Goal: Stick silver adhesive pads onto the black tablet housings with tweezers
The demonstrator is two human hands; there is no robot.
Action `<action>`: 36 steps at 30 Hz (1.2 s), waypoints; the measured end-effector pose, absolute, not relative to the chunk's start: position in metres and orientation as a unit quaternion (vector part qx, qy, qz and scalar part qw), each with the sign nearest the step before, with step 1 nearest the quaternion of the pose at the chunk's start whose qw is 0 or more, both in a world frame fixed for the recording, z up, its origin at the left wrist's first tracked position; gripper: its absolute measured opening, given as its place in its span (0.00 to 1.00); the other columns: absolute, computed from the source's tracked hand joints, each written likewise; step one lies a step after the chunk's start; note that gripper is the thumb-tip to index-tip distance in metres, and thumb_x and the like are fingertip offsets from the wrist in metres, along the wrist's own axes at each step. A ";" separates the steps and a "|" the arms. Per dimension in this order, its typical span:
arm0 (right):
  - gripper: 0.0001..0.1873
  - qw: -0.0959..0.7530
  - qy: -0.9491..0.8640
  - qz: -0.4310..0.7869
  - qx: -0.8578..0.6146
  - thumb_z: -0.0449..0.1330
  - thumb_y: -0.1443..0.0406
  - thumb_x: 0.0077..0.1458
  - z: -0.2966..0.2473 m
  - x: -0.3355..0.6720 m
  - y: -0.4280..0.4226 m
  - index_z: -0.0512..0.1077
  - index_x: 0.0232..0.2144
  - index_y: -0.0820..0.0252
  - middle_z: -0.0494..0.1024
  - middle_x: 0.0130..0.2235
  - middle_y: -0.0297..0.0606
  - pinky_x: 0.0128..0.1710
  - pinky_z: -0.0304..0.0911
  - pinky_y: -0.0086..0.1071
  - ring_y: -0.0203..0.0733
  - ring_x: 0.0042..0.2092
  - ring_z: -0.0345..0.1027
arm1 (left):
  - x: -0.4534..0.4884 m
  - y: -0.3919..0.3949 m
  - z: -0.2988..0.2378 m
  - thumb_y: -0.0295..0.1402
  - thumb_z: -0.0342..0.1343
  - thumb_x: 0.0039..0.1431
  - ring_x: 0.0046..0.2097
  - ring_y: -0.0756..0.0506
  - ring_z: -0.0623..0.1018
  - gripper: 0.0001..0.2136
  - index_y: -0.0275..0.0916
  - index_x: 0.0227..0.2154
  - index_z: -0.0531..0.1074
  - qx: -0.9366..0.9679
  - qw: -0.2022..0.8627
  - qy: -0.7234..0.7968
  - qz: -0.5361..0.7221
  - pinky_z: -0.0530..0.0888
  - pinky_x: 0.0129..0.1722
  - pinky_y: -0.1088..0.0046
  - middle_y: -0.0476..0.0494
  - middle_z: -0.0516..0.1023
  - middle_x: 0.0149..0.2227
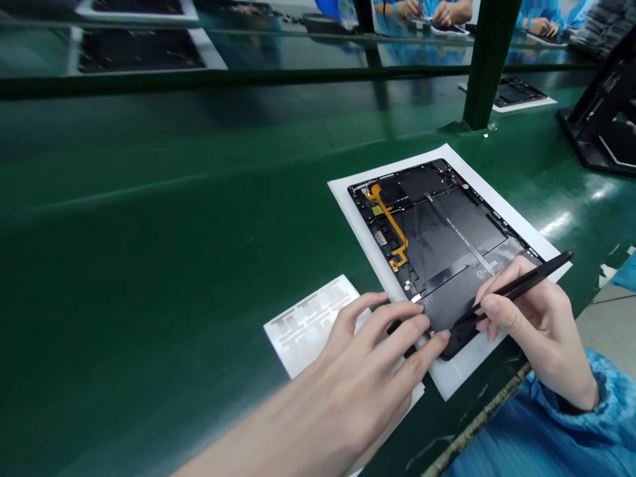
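Observation:
An opened tablet lies on white paper, its dark inside and an orange flex cable facing up. My right hand grips black tweezers, whose tips point down at the tablet's near corner. Stretched across from the lower left, my left hand has its fingers apart, with fingertips at the tablet's near left edge. Under that hand lies a white sheet of stickers, partly covered by the fingers and palm.
A green post rises beyond the tablet. Another opened tablet lies behind it, beside a black stand at right. A raised shelf crosses the back, and co-workers' hands show beyond it. The worn bench edge runs near me.

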State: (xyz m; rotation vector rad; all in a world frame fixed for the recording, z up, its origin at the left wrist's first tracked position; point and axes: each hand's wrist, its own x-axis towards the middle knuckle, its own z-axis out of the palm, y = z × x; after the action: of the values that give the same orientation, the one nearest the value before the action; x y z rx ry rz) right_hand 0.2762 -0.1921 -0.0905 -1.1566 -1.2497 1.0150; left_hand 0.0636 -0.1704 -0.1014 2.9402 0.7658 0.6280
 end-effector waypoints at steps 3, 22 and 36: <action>0.07 0.554 -0.526 0.433 -0.479 0.64 0.64 0.58 -0.094 0.277 -0.191 0.73 0.29 0.60 0.73 0.29 0.30 0.25 0.68 0.19 0.26 0.23 0.70 | 0.068 -0.171 -0.098 0.19 0.45 0.65 0.52 0.39 0.73 0.18 0.38 0.50 0.74 0.950 0.012 0.245 0.194 0.68 0.56 0.57 0.40 0.78 0.43; 0.17 0.519 -0.515 0.482 -0.482 0.61 0.52 0.56 -0.114 0.266 -0.175 0.65 0.29 0.59 0.72 0.23 0.32 0.24 0.62 0.25 0.35 0.24 0.71 | 0.024 0.081 -0.070 0.49 0.52 0.66 0.41 0.41 0.78 0.22 0.34 0.49 0.72 0.832 0.168 0.522 0.083 0.75 0.46 0.58 0.42 0.78 0.40; 0.18 0.494 -0.536 0.480 -0.488 0.58 0.50 0.54 -0.118 0.263 -0.169 0.66 0.30 0.59 0.69 0.28 0.35 0.27 0.64 0.28 0.37 0.26 0.69 | 0.019 0.083 -0.092 0.48 0.56 0.66 0.31 0.48 0.74 0.19 0.36 0.29 0.70 0.784 0.338 0.503 0.136 0.72 0.35 0.69 0.51 0.72 0.28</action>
State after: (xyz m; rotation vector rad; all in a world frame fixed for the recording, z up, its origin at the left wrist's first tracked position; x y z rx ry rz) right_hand 0.2625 -0.1689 -0.1177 -1.1836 -1.2987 1.1641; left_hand 0.0190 0.0825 -0.0915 2.0416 1.3106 0.3540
